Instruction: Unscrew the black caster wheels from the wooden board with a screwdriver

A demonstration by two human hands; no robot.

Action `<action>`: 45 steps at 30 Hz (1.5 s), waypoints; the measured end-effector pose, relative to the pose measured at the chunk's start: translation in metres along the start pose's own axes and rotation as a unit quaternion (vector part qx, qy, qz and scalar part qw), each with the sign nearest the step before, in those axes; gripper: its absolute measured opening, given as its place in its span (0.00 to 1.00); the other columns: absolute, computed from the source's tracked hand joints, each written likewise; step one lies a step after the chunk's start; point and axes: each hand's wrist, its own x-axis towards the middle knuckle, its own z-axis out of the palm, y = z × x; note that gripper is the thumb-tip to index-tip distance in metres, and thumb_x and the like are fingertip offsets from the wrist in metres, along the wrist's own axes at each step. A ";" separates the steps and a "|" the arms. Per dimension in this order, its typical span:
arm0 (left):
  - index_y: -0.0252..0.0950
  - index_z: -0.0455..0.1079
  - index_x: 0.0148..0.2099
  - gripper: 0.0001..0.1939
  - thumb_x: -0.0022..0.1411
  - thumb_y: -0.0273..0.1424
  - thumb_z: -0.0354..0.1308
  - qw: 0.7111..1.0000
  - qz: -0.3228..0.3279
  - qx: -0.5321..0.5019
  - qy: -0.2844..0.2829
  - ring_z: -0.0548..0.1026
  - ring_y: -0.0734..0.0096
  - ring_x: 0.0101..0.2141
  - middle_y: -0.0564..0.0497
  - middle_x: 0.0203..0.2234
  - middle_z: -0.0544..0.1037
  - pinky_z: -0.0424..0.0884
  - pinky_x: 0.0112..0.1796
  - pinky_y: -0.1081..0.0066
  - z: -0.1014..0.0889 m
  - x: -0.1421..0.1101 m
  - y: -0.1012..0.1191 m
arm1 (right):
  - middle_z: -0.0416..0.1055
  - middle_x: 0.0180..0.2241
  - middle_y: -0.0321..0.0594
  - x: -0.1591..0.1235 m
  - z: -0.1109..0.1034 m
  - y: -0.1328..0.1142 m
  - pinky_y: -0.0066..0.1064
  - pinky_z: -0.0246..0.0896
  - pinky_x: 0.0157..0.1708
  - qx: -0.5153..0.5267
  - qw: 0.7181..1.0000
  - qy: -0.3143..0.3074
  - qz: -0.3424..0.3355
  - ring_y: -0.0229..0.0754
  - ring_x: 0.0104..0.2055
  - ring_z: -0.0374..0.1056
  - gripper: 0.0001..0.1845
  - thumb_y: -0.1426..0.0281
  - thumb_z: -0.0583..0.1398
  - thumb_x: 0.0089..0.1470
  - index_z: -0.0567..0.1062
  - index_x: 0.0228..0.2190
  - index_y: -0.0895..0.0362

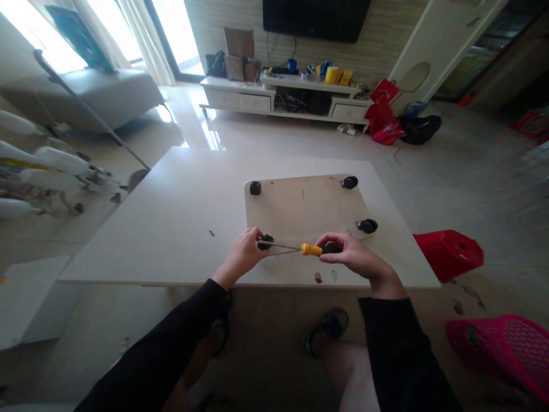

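A pale board (pixel 300 212) lies on the white table, with black caster wheels at its corners. One caster (pixel 255 187) sits at the far left corner, another caster (pixel 350 182) at the far right and a third caster (pixel 368 226) at the near right. My left hand (pixel 246 252) is closed on the near left caster (pixel 266 241). In my right hand (pixel 349 254) is a screwdriver (pixel 311 249) with a yellow and black handle. Its shaft points left, and the tip reaches the caster by my left fingers; exact contact is too small to tell.
The white table (pixel 171 217) bears a small dark piece (pixel 211 233) at left and a small yellowish item (pixel 318 277) near its front edge. A red stool (pixel 450 254) and a pink basket (pixel 506 349) stand on the floor at right. A low TV cabinet (pixel 240 102) stands beyond.
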 end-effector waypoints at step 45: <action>0.39 0.78 0.48 0.16 0.56 0.23 0.66 0.999 0.049 -0.006 0.006 0.77 0.62 0.38 0.48 0.43 0.82 0.72 0.41 0.63 -0.005 0.007 -0.018 | 0.76 0.50 0.43 0.083 0.102 -0.002 0.33 0.84 0.44 0.079 0.889 0.307 -0.330 0.42 0.47 0.79 0.23 0.57 0.67 0.63 0.72 0.55 0.49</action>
